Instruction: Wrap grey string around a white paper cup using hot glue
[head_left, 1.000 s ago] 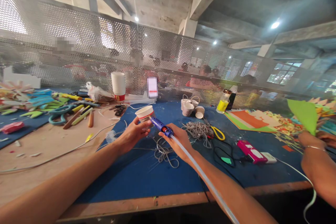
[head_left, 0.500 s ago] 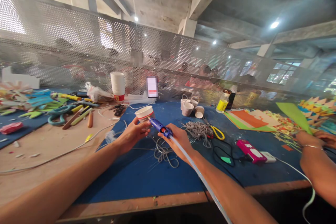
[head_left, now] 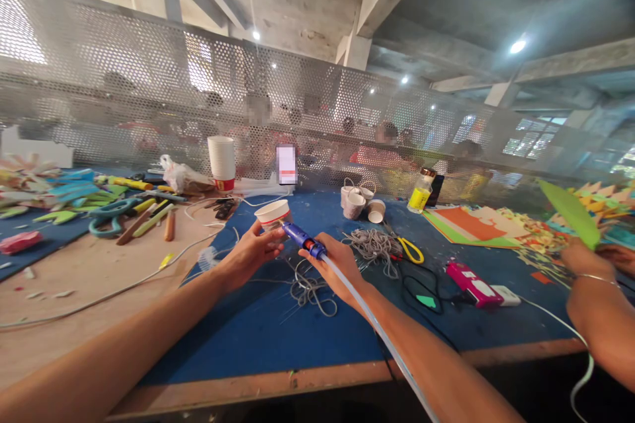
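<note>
1. Fingers of the left hand are curling around a small white paper cup with a red band, pinching its side and holding it above the blue mat.
2. Fingers of the right hand are wrapping tightly around a blue glue gun, whose nozzle is touching the cup just beyond the left fingertips.
3. Glue stick, long and translucent, is trailing back from the gun over the right forearm.
4. Grey tangled cord is lying under the right fingers.
5. Beyond the right knuckles, yellow-handled scissors are resting near more small cups.
6. Far right, a co-worker's hand is holding a green paper sheet.
</note>
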{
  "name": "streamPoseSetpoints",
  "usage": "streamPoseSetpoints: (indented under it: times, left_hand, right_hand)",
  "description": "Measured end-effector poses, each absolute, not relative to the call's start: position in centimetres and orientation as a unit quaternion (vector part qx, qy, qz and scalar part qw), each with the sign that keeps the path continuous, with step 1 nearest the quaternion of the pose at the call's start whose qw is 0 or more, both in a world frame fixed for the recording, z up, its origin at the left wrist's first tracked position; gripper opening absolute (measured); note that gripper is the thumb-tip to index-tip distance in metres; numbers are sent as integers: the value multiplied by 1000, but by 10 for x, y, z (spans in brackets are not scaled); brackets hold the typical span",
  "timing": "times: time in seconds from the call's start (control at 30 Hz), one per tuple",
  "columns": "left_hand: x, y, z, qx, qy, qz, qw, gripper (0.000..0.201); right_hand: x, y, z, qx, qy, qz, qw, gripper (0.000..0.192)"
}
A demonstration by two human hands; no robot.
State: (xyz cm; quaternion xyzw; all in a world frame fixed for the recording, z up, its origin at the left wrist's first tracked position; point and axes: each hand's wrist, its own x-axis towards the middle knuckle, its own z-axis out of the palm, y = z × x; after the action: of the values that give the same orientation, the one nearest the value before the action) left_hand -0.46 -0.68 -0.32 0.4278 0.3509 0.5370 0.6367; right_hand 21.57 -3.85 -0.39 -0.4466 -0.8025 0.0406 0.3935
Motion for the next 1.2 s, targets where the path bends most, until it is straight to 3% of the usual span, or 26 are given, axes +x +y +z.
streamPoseSetpoints:
  times: [1.2]
  left_hand:
    - [-5, -7, 0, 422, 351, 527, 649, 50]
  right_hand:
    - [218, -39, -3, -437, -797, 50, 414, 33]
